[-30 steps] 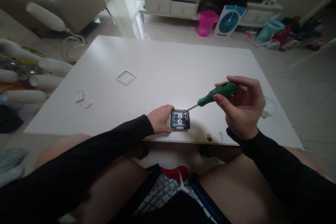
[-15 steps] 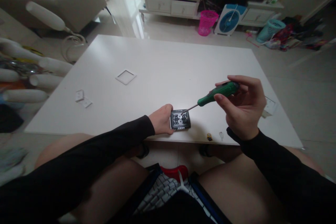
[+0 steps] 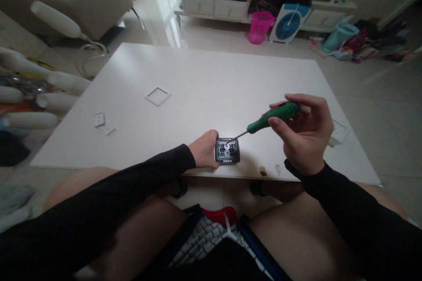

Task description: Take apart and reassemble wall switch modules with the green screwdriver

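Observation:
My left hand (image 3: 205, 149) grips the left side of a dark, square wall switch module (image 3: 227, 151) near the table's front edge. Two raised black mechanisms show on its upper face. A green-handled screwdriver (image 3: 273, 117) is held in my right hand (image 3: 305, 134), its fingers and thumb around the grip. The thin metal shaft slants down to the left, and its tip is at the upper middle of the module; whether it touches I cannot tell. A small yellow and black piece (image 3: 263, 171) and a small pale, clear-looking piece (image 3: 278, 170) lie to the right of the module.
On the white table (image 3: 198, 79) lie a thin square frame (image 3: 158, 96) and two small white plates (image 3: 104, 124) at the left. Partly behind my right hand is a white socket-like panel (image 3: 338, 133). Beyond the table stand a pink basket (image 3: 260, 27) and a blue fan (image 3: 286, 25).
My left hand and the module have shifted slightly to the right. The screwdriver tip now lies a little further left on the module, while my right hand has barely moved.

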Demonstrator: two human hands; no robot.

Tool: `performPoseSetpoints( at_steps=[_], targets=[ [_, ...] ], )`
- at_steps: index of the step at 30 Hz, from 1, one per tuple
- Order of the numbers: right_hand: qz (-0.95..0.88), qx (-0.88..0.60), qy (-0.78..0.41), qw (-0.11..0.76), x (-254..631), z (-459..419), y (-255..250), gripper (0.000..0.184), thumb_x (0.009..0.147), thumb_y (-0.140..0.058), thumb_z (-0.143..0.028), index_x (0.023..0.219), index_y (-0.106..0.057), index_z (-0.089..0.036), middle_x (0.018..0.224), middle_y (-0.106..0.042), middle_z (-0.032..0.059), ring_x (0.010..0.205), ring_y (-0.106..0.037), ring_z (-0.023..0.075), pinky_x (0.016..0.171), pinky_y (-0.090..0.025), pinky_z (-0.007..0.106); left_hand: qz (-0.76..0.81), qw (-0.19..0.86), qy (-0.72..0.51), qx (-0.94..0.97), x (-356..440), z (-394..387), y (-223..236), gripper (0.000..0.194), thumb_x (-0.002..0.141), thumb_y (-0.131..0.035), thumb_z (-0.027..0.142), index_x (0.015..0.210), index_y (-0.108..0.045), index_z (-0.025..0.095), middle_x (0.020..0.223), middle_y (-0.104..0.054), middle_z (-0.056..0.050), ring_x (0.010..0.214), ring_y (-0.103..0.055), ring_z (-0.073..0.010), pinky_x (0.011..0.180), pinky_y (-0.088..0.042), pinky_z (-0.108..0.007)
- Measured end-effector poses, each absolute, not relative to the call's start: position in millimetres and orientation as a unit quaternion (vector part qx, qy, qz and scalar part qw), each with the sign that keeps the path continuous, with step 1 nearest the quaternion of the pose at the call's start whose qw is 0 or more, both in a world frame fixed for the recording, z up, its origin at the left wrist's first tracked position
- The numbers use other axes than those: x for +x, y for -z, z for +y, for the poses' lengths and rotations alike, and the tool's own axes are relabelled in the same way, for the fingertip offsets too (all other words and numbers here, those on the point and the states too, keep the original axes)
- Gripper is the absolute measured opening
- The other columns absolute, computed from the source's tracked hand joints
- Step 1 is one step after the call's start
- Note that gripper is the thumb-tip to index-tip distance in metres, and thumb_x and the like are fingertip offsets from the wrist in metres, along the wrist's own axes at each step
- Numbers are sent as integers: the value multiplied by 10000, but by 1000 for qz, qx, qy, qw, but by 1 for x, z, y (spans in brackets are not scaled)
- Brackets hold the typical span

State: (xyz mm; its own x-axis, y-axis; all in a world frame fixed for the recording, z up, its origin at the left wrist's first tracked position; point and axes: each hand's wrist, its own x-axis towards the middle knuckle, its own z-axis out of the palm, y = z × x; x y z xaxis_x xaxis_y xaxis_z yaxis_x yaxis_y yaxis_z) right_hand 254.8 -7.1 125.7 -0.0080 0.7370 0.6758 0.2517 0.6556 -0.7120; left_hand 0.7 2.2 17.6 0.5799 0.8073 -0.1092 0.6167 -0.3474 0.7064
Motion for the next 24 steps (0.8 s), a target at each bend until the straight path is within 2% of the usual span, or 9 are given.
performPoseSetpoints(
  at_steps=[4,7,10,16,24],
  targets=[
    [-682,-360,-195,607,254,-7,-126,457,842,-860,-203,1246,-677,-313,1024,-730,-6,956,-778,197,772,-694,327,411,361,-152,823,-2,2,-12,763,540,-805,298,1199,-435,190,1168,-574,-124,1071,-580,-320,911,-521,-468],
    [-683,-355,-196,608,254,-8,-127,454,845,-868,-214,1246,-680,-314,1023,-731,-3,961,-778,200,778,-692,330,401,346,-154,834,-2,4,-9,720,590,-808,326,1204,-461,181,1171,-582,-132,1095,-575,-330,959,-510,-489],
    [-682,-354,-201,607,254,-9,-127,451,851,-876,-248,1248,-677,-321,1032,-734,6,964,-782,214,778,-694,348,379,347,-159,843,0,7,-12,657,614,-804,313,1173,-482,191,1161,-583,-118,1078,-575,-320,959,-508,-483],
    [-675,-376,-205,601,250,-13,-124,460,844,-888,-326,1243,-660,-326,1048,-738,15,958,-792,232,749,-704,366,350,384,-178,836,1,8,-20,676,626,-796,232,1217,-469,205,1195,-558,-105,1092,-581,-299,963,-519,-457],
    [-675,-377,-233,590,243,-19,-119,435,848,-868,-273,1232,-668,-320,1073,-733,9,964,-783,208,767,-696,339,353,368,-184,840,3,7,-17,659,644,-811,255,1205,-468,204,1170,-556,-100,1077,-589,-298,953,-521,-450]
  ],
)
